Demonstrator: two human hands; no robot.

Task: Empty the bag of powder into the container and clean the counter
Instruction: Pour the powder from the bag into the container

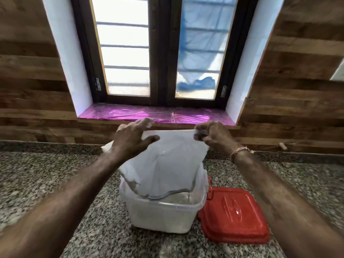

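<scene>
The left hand and right hand grip the upended plastic bag; below them (mouth down) it enters the container.

The white, slightly see-through bag hangs upside down, its closed bottom edge pulled taut between the left hand and the right hand, each gripping a corner. Its wavy open mouth dips into the container, a translucent square tub standing below the hands on the speckled granite counter. Pale powder lies inside. The red lid lies flat just beside the tub, on the right hand's side.
</scene>
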